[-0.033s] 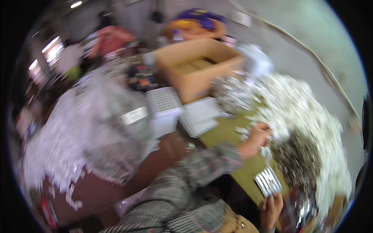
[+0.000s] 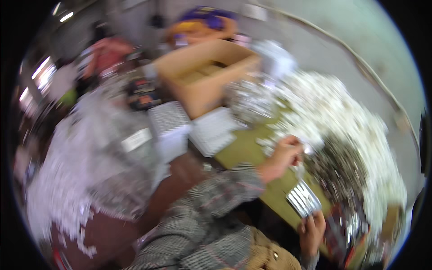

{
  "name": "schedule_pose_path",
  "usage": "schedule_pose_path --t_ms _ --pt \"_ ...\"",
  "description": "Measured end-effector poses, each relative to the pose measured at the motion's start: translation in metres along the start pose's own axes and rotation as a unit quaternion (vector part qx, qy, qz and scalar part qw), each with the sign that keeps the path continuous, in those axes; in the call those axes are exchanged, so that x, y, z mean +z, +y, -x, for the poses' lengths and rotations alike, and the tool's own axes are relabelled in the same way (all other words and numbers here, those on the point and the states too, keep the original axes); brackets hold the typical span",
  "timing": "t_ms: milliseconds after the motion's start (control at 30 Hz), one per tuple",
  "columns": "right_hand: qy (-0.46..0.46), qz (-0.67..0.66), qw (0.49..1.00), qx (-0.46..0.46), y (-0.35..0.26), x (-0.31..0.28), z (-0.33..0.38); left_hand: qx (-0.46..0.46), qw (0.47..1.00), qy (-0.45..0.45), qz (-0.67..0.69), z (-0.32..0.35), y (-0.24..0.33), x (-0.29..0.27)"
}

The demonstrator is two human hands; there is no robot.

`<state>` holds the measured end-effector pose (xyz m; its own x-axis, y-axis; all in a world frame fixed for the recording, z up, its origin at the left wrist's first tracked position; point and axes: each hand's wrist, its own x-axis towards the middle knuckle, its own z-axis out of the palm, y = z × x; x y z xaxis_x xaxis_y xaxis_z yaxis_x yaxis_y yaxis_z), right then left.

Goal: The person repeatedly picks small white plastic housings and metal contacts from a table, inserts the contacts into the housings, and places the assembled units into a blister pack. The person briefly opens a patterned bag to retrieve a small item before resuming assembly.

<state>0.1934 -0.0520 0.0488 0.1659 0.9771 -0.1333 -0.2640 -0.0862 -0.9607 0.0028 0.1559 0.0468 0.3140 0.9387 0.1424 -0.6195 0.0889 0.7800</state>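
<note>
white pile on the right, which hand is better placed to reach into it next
Probably the left hand: it is nearer the white pile, while the right hand, lower down, grips the slotted silvery piece. Blur hides whether the left is empty.

Strong motion blur, bright ceiling light (image 2: 66,17) upper left, black fisheye rim

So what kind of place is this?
Probably a small-parts workshop or packing room: a large heap of white pieces, white gridded stacks and an open cardboard box.
</note>
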Motion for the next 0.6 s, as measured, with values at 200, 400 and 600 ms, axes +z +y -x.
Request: schedule_pose_path --t_ms 200,400,600 --pt "0.015 -0.134 0.989 -0.062 -0.005 0.018 0.002 -0.173 0.975 -0.067 -0.119 0.12 -0.004 0.057" --pt "-0.033 -0.185 0.982 -0.014 0.002 0.01 0.011 -0.114 0.981 -0.069 -0.139 0.137 -0.03 0.065" --pt "0.03 -0.015 0.993 -0.117 0.006 0.002 0.021 -0.21 0.977 -0.028 -0.03 0.143 -0.041 0.068"
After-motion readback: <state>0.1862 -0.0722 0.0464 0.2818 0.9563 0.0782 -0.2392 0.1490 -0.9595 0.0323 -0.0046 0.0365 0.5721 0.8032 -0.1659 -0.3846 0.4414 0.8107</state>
